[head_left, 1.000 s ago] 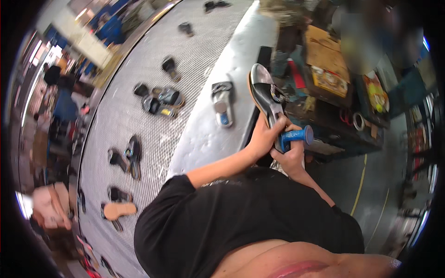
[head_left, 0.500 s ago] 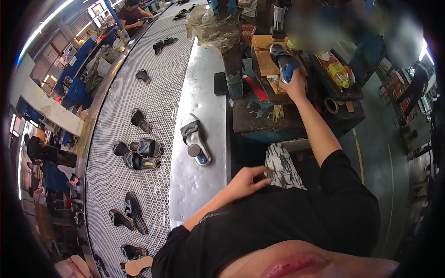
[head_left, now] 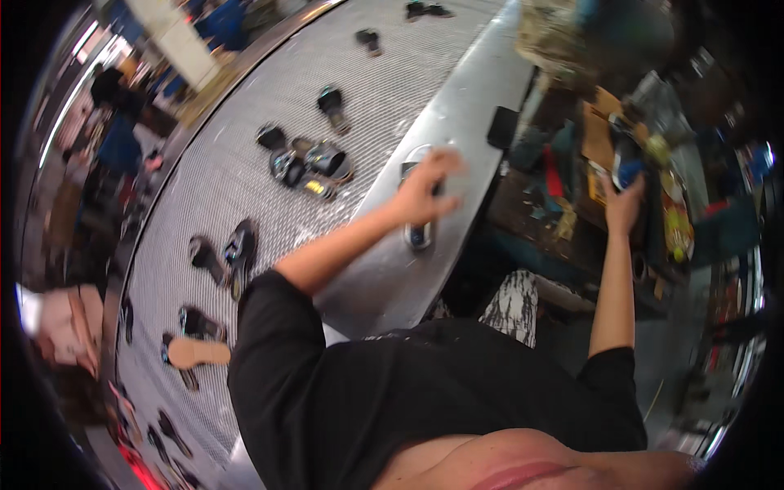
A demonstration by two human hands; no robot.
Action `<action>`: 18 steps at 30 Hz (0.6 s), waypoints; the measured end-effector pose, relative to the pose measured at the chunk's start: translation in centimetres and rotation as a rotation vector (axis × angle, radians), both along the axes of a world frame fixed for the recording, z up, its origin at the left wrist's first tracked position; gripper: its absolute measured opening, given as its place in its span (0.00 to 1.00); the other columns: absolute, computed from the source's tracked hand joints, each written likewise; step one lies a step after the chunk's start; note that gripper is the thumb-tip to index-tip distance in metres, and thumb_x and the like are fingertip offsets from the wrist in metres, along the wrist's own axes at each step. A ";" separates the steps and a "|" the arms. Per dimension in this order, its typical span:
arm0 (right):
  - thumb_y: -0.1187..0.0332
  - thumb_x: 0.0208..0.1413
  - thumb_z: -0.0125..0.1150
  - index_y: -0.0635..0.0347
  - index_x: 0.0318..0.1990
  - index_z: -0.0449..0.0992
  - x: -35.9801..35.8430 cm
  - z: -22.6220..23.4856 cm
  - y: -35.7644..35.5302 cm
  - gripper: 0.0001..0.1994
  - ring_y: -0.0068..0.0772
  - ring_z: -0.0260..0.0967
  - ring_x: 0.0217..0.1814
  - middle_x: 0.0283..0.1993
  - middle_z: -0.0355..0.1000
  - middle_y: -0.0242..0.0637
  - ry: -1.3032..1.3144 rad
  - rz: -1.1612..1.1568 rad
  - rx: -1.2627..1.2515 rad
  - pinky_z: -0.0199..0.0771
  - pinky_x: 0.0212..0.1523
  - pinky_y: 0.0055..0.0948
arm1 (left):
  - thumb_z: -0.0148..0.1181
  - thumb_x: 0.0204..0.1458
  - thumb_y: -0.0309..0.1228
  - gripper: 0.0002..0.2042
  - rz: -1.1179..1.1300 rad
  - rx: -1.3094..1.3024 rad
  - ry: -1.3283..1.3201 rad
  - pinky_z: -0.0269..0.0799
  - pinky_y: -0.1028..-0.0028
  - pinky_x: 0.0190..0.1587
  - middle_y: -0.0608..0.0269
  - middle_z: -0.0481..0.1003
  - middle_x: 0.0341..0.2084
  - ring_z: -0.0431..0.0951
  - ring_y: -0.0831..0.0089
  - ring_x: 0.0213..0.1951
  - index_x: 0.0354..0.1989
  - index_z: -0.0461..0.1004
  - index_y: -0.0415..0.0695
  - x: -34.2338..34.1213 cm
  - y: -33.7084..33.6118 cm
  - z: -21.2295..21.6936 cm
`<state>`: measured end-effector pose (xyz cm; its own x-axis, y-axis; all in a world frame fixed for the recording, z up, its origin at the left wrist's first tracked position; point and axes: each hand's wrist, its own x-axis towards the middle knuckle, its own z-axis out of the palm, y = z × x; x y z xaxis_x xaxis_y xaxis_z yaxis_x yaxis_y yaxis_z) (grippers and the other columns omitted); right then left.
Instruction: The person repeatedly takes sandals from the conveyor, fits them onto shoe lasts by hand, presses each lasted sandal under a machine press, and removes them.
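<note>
My left hand [head_left: 426,192] is over the silver metal ledge, its fingers apart and blurred by motion. Beneath it lies a sandal [head_left: 419,238], mostly covered by the hand; its blue heel end sticks out on the near side. I cannot tell whether the fingers touch it. At the workbench on the right, my right hand [head_left: 624,206] grips another sandal by its blue heel end [head_left: 630,172]. That sandal's dark front part points away from me, beside a piece of brown cardboard [head_left: 600,135].
Left of the ledge runs a perforated conveyor belt [head_left: 269,214] with several dark sandals on it. A tan insole [head_left: 200,354] lies near its front. A black flat object [head_left: 502,127] rests on the ledge. Bottles with yellow contents [head_left: 676,224] stand right of the bench.
My left hand has moved from in front of my body up over the sandal on the ledge. My right hand keeps hold of its sandal. The whole view has turned.
</note>
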<state>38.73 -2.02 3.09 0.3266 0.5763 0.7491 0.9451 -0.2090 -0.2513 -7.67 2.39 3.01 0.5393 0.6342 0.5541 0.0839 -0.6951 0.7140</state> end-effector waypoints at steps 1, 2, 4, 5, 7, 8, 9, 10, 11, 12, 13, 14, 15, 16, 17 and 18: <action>0.51 0.49 0.70 0.71 0.64 0.56 -0.9 1.6 -0.6 0.43 0.53 0.60 0.66 0.62 0.62 0.58 0.187 0.062 0.006 0.59 0.64 0.40 | 0.68 0.43 0.38 0.30 0.152 -0.075 0.059 0.61 0.57 0.61 0.45 0.65 0.55 0.65 0.49 0.59 0.57 0.69 0.46 -0.7 4.0 -0.7; 0.47 0.51 0.66 0.70 0.64 0.57 -1.2 2.9 -0.8 0.42 0.52 0.59 0.67 0.63 0.62 0.56 0.366 0.126 0.054 0.59 0.64 0.40 | 0.68 0.43 0.42 0.34 0.364 0.061 0.279 0.60 0.57 0.63 0.42 0.62 0.59 0.62 0.47 0.61 0.61 0.65 0.48 -1.8 8.1 -1.6; 0.45 0.52 0.64 0.69 0.64 0.57 -1.0 3.3 -1.0 0.42 0.53 0.60 0.66 0.63 0.62 0.55 0.354 0.080 0.003 0.59 0.63 0.40 | 0.68 0.44 0.48 0.38 0.629 0.030 0.630 0.59 0.55 0.64 0.41 0.56 0.64 0.57 0.46 0.65 0.65 0.62 0.50 -5.4 16.0 -3.2; 0.43 0.53 0.62 0.69 0.64 0.58 0.4 5.1 0.4 0.42 0.53 0.60 0.65 0.64 0.62 0.54 0.327 0.023 -0.018 0.60 0.62 0.40 | 0.67 0.45 0.51 0.39 0.738 0.010 0.684 0.58 0.53 0.64 0.44 0.54 0.66 0.56 0.46 0.66 0.66 0.60 0.52 -6.3 20.0 -2.8; 0.41 0.53 0.59 0.70 0.62 0.60 0.6 5.9 0.2 0.41 0.53 0.62 0.64 0.62 0.64 0.54 0.272 -0.025 -0.061 0.61 0.61 0.40 | 0.63 0.46 0.55 0.41 0.942 -0.079 0.875 0.56 0.52 0.65 0.48 0.51 0.69 0.56 0.45 0.66 0.68 0.56 0.54 -9.4 21.9 -3.5; 0.42 0.53 0.60 0.70 0.61 0.61 0.5 6.5 0.4 0.40 0.53 0.63 0.63 0.60 0.65 0.55 0.268 -0.007 -0.091 0.62 0.60 0.39 | 0.61 0.48 0.56 0.41 0.944 -0.159 0.937 0.56 0.52 0.65 0.50 0.48 0.70 0.54 0.45 0.67 0.70 0.54 0.55 -12.8 23.0 -6.2; 0.43 0.53 0.61 0.71 0.60 0.63 0.3 7.1 0.7 0.39 0.53 0.64 0.62 0.58 0.67 0.55 0.259 0.004 -0.126 0.62 0.60 0.39 | 0.58 0.49 0.57 0.42 0.935 -0.246 0.996 0.55 0.51 0.66 0.51 0.46 0.71 0.53 0.46 0.68 0.71 0.51 0.56 -15.0 24.2 -9.7; 0.43 0.53 0.61 0.71 0.60 0.63 1.0 7.5 0.2 0.39 0.53 0.64 0.62 0.58 0.67 0.55 0.240 -0.012 -0.127 0.62 0.60 0.39 | 0.58 0.49 0.56 0.41 0.939 -0.261 0.937 0.55 0.49 0.65 0.53 0.45 0.71 0.52 0.46 0.69 0.71 0.51 0.56 -13.8 23.4 -10.2; 0.43 0.53 0.62 0.72 0.58 0.64 1.3 7.7 -0.3 0.39 0.53 0.65 0.61 0.57 0.68 0.56 0.269 -0.024 -0.129 0.63 0.58 0.39 | 0.57 0.50 0.55 0.41 0.947 -0.280 0.879 0.56 0.47 0.64 0.55 0.45 0.72 0.50 0.47 0.69 0.71 0.50 0.57 -12.6 22.2 -10.7; 0.43 0.52 0.62 0.72 0.56 0.65 1.4 8.1 -0.4 0.38 0.53 0.66 0.59 0.55 0.69 0.56 0.297 -0.012 -0.135 0.64 0.57 0.39 | 0.56 0.50 0.56 0.41 0.933 -0.300 0.884 0.55 0.49 0.66 0.51 0.43 0.72 0.50 0.44 0.69 0.71 0.49 0.57 -12.5 20.7 -9.9; 0.43 0.52 0.62 0.72 0.56 0.65 1.6 8.3 -0.4 0.38 0.53 0.66 0.59 0.55 0.69 0.56 0.285 -0.002 -0.147 0.64 0.57 0.39 | 0.56 0.50 0.56 0.41 0.937 -0.320 0.878 0.55 0.49 0.66 0.51 0.43 0.72 0.50 0.44 0.69 0.71 0.49 0.57 -12.8 19.6 -9.6; 0.44 0.52 0.63 0.72 0.54 0.66 2.0 8.5 -0.2 0.37 0.54 0.67 0.58 0.54 0.69 0.57 0.256 -0.005 -0.157 0.64 0.56 0.40 | 0.57 0.49 0.56 0.42 0.860 -0.271 0.886 0.54 0.51 0.66 0.49 0.43 0.71 0.50 0.43 0.69 0.71 0.49 0.56 -13.5 18.3 -9.5; 0.44 0.51 0.63 0.72 0.52 0.67 2.3 8.6 -0.2 0.36 0.55 0.67 0.57 0.53 0.69 0.57 0.229 -0.001 -0.170 0.65 0.55 0.41 | 0.57 0.49 0.57 0.43 0.788 -0.226 0.895 0.54 0.53 0.67 0.47 0.44 0.71 0.51 0.42 0.68 0.71 0.49 0.55 -14.3 16.4 -9.1; 0.45 0.51 0.65 0.73 0.50 0.68 2.7 9.1 -0.5 0.35 0.57 0.68 0.55 0.52 0.69 0.59 0.265 0.012 -0.172 0.66 0.53 0.42 | 0.58 0.48 0.57 0.44 0.732 -0.183 0.932 0.53 0.57 0.67 0.42 0.45 0.70 0.52 0.39 0.67 0.71 0.50 0.52 -14.3 14.4 -8.2; 0.47 0.50 0.66 0.73 0.48 0.69 5.7 8.6 -0.3 0.33 0.56 0.67 0.56 0.53 0.69 0.60 0.191 -0.023 -0.202 0.64 0.54 0.42 | 0.59 0.47 0.57 0.44 0.671 -0.130 0.916 0.53 0.56 0.67 0.41 0.45 0.70 0.52 0.39 0.67 0.70 0.49 0.50 -14.5 12.2 -8.2; 0.47 0.50 0.67 0.74 0.51 0.67 6.5 8.7 -0.2 0.35 0.56 0.65 0.59 0.55 0.67 0.60 0.216 0.016 -0.218 0.63 0.56 0.42 | 0.60 0.47 0.56 0.45 0.641 -0.139 0.952 0.55 0.57 0.67 0.41 0.45 0.70 0.54 0.39 0.66 0.70 0.50 0.50 -15.2 9.3 -7.4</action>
<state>45.21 -2.23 11.80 0.4547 0.7220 0.5215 0.8781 -0.2654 -0.3981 -22.89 11.64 -4.42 0.2585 0.9660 -0.0001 0.9379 -0.2510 0.2397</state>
